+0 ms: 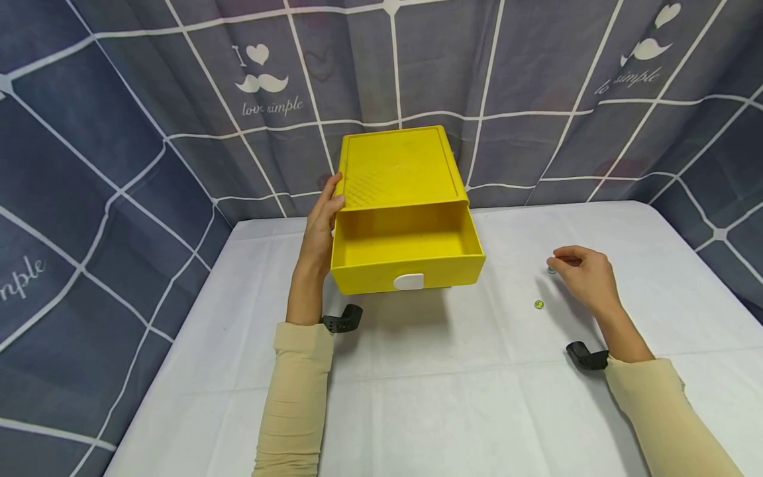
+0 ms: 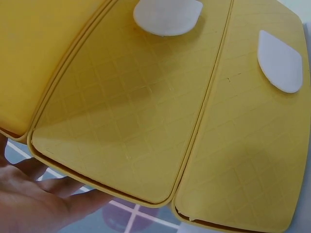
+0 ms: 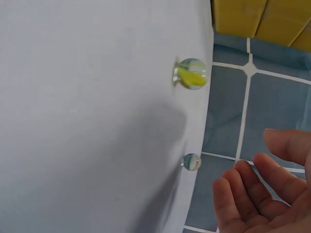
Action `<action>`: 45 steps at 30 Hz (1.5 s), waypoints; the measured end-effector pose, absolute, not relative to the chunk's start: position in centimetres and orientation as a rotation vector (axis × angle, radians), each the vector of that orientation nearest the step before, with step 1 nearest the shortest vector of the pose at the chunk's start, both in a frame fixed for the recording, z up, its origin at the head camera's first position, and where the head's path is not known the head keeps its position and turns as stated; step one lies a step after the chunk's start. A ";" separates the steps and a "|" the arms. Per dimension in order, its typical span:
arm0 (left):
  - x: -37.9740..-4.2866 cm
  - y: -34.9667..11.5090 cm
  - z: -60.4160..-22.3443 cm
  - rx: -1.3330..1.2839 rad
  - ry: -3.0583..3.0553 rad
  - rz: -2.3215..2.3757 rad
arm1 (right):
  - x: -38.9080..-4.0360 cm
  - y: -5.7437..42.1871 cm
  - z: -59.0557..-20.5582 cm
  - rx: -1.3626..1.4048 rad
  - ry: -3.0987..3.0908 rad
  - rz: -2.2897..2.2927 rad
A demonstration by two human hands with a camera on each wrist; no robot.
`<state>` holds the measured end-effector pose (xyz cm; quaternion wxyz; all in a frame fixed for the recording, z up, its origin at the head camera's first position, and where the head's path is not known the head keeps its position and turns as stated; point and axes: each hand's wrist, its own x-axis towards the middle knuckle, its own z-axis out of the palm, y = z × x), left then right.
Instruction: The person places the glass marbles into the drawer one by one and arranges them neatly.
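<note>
A yellow drawer cabinet (image 1: 396, 162) stands at the back of the table, its top drawer (image 1: 360, 277) pulled out and bare inside. My left hand (image 1: 316, 242) rests against the cabinet's left side; in the left wrist view its fingers (image 2: 87, 201) lie extended along the side. At the right, my right hand (image 1: 589, 281) hovers above the table, fingers loosely bent and thumb apart, holding nothing. Just under its fingertips lies a clear marble (image 3: 192, 162), partly hidden in the head view. A marble with a yellow-green swirl (image 1: 539, 304) lies closer to the front.
White cloth (image 1: 417, 411) covers the table. Two lower drawers with white handles (image 2: 280, 62) are closed in the left wrist view. A dark checked curtain (image 1: 441, 66) hangs directly behind the cabinet and along both sides.
</note>
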<state>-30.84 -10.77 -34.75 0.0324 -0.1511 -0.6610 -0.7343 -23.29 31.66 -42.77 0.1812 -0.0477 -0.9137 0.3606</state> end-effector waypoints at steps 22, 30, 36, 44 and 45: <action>-30.8 -10.7 -34.9 -0.462 -2.026 -2.252 | -24.4 33.0 -44.5 -0.081 -2.813 0.967; -30.9 -10.6 -34.9 -0.456 -2.015 -2.272 | -24.4 33.4 -44.8 -0.087 -2.834 0.964; -30.9 -10.8 -35.0 -0.453 -2.011 -2.275 | -24.6 33.4 -45.1 -0.079 -2.838 0.949; -30.9 -10.7 -34.9 -0.456 -2.024 -2.260 | -24.6 33.7 -45.3 -0.080 -2.829 0.941; -30.9 -10.7 -34.9 -0.455 -2.025 -2.259 | -24.6 33.7 -45.3 -0.078 -2.828 0.939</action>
